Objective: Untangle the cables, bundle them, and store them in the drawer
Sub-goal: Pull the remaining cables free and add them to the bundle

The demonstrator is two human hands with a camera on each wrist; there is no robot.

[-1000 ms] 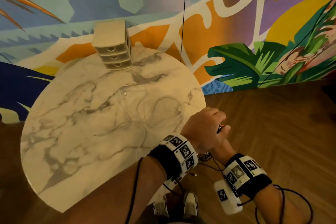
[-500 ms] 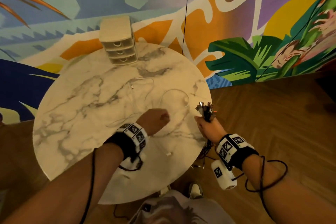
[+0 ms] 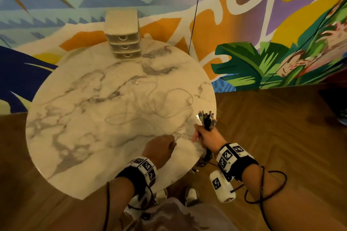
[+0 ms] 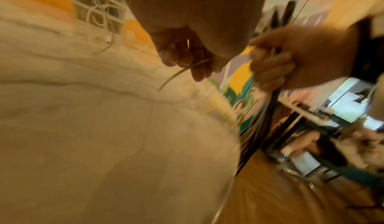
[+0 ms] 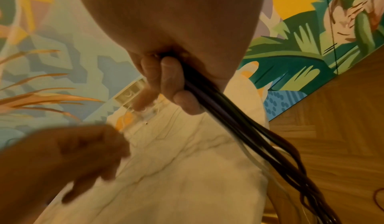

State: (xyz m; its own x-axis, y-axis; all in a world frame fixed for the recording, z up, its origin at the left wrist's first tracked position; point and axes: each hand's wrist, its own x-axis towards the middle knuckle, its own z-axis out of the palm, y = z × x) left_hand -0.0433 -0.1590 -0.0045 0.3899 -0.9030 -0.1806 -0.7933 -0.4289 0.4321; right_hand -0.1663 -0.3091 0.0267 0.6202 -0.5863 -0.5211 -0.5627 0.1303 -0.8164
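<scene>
My right hand (image 3: 204, 137) grips a bundle of dark cables (image 3: 206, 120) at the table's right edge, plug ends sticking up and the rest hanging toward the floor (image 5: 259, 138). My left hand (image 3: 161, 146) is over the near part of the table and pinches the end of a white cable (image 4: 180, 73). More white cable (image 3: 169, 103) lies in loose loops across the middle of the round marble table (image 3: 75, 127). A small cream three-drawer unit (image 3: 124, 43) stands at the table's far edge, its drawers closed.
A painted mural wall (image 3: 262, 24) rises behind the table. Wooden floor (image 3: 281, 137) stretches to the right. A thin black line (image 3: 195, 11) hangs down in front of the wall. My shoes (image 3: 191, 195) show below the table's near edge.
My left hand has moved right along the table toward my right hand and now pinches a white cable end. The right hand keeps hold of the dark bundle at the table's edge.
</scene>
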